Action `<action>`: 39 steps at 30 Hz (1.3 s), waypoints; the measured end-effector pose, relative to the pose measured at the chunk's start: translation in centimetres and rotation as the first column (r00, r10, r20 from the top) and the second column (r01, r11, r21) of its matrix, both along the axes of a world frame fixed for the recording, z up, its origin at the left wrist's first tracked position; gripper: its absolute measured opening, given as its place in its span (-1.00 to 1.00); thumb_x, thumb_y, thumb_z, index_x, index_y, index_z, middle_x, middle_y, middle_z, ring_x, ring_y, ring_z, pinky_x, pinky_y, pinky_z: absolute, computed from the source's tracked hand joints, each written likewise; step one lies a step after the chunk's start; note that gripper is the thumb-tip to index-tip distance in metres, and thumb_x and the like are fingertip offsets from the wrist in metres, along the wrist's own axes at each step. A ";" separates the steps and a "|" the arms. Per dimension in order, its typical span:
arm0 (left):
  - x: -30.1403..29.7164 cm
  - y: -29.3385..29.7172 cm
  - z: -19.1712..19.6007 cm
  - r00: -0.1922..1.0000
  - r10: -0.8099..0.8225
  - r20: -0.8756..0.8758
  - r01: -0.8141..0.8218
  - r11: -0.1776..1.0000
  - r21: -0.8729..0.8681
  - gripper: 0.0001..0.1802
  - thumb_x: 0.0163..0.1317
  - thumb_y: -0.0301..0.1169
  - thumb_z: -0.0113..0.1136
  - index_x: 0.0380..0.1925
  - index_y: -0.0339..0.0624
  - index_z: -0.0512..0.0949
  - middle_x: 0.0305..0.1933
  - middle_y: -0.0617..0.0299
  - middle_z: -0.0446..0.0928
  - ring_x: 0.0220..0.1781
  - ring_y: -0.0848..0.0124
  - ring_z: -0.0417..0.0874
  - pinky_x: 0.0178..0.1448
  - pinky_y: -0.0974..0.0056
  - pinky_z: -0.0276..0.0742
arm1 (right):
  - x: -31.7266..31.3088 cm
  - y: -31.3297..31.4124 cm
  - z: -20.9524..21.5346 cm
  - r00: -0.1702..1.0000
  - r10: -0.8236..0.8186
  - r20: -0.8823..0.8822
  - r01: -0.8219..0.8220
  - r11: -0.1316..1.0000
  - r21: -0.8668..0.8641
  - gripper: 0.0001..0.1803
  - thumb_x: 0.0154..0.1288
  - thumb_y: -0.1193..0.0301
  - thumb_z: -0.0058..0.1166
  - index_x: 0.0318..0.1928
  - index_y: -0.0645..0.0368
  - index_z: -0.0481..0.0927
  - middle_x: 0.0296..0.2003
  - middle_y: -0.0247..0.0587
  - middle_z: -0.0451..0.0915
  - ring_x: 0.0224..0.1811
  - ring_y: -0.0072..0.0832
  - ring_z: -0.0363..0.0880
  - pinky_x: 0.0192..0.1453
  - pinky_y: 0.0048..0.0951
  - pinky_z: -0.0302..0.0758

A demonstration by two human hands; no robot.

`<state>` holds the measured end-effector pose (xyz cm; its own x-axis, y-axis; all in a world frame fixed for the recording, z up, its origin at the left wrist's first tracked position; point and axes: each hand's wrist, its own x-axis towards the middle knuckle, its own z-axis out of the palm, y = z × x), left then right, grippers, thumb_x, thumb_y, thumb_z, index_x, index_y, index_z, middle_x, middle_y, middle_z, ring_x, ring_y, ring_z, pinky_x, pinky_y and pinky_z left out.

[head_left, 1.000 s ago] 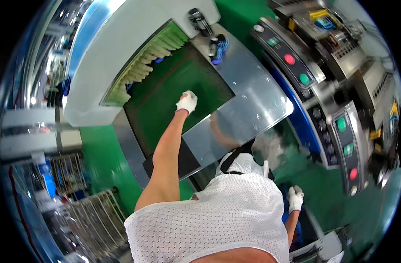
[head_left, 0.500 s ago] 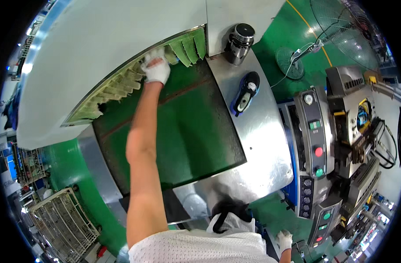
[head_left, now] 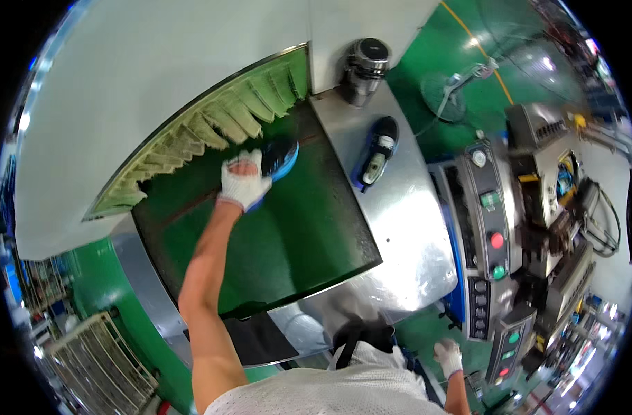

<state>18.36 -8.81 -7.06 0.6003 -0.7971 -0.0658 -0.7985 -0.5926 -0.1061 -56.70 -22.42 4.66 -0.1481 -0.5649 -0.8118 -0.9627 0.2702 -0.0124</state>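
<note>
My left hand (head_left: 243, 181), in a white glove with bare skin at the fingers, is closed on a dark shoe (head_left: 280, 158) with a bright blue sole. The shoe is over the green belt, just out from a fringed curtain (head_left: 216, 124) of worn green strips; the hand covers part of it. My right hand (head_left: 449, 356), also gloved, hangs low at the right, away from the belt. Its fingers look loosely apart, with nothing seen in them. A second dark shoe (head_left: 379, 153) with a blue sole lies on the metal ledge right of the belt.
A steel flask (head_left: 364, 72) with a black lid stands at the ledge's far end. The metal ledge (head_left: 416, 256) borders the green belt (head_left: 295, 221). To the right are machines with a control panel (head_left: 492, 207) and a standing fan (head_left: 444, 97). A wire rack (head_left: 101, 360) is at lower left.
My left hand has drawn back from the curtain strips toward me, and a shoe now shows in its grip. The strips hang down again. My right hand has risen slightly.
</note>
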 end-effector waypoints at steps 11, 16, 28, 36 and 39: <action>-33.9 -0.1 19.3 0.280 -0.078 -0.957 -0.527 0.820 -0.221 -0.41 -0.06 -0.32 0.50 -0.02 -0.41 0.57 -0.17 0.14 0.67 -0.17 0.45 0.64 0.01 0.27 0.58 | 14.1 -3.4 1.0 0.725 0.090 0.683 -0.159 0.987 0.039 -0.34 0.45 -0.10 0.11 0.29 0.16 0.57 0.18 -0.07 0.65 0.21 -0.26 0.60 0.33 -0.31 0.49; -38.8 -9.6 28.4 0.272 -0.485 -0.831 -0.072 0.851 -0.520 -0.41 0.02 -0.37 0.44 0.09 -0.32 0.54 0.01 0.14 0.62 0.00 0.37 0.60 0.13 0.23 0.54 | 12.8 -4.9 8.1 -0.130 -0.597 0.791 -0.096 0.802 0.590 -0.47 0.53 0.22 0.13 0.39 0.16 0.45 0.32 -0.24 0.53 0.26 -0.42 0.52 0.35 -0.35 0.48; -48.0 -55.0 29.0 0.500 -0.835 -0.230 0.579 0.520 -0.628 -0.21 0.24 -0.01 0.35 0.37 -0.19 0.38 0.39 -0.10 0.43 0.41 -0.02 0.46 0.44 0.04 0.38 | -7.3 -16.9 12.6 -0.577 -0.332 0.746 0.464 0.618 0.634 -0.28 0.29 0.18 0.15 0.44 0.08 0.36 0.28 -0.16 0.55 0.28 -0.22 0.55 0.37 -0.09 0.51; -52.5 -72.3 20.5 0.775 -0.617 -0.139 0.541 0.760 -0.361 -0.13 0.15 0.03 0.37 0.39 -0.13 0.31 0.20 -0.13 0.53 0.21 -0.10 0.62 0.21 -0.09 0.54 | -12.5 -17.0 18.4 -0.555 -0.165 0.815 0.671 0.489 0.557 0.12 -0.02 0.33 0.59 0.54 0.15 0.22 0.39 -0.06 0.43 0.38 -0.15 0.46 0.43 -0.12 0.46; -53.5 -74.2 23.9 0.733 -0.645 -0.216 0.580 0.759 -0.297 -0.19 0.13 0.05 0.34 0.30 -0.14 0.39 0.19 -0.19 0.56 0.24 -0.08 0.61 0.26 -0.07 0.53 | -12.9 -16.0 16.4 -0.352 -0.002 0.936 0.787 0.542 0.297 0.11 -0.03 0.44 0.53 0.55 0.20 0.20 0.37 -0.03 0.45 0.29 -0.23 0.50 0.34 -0.19 0.49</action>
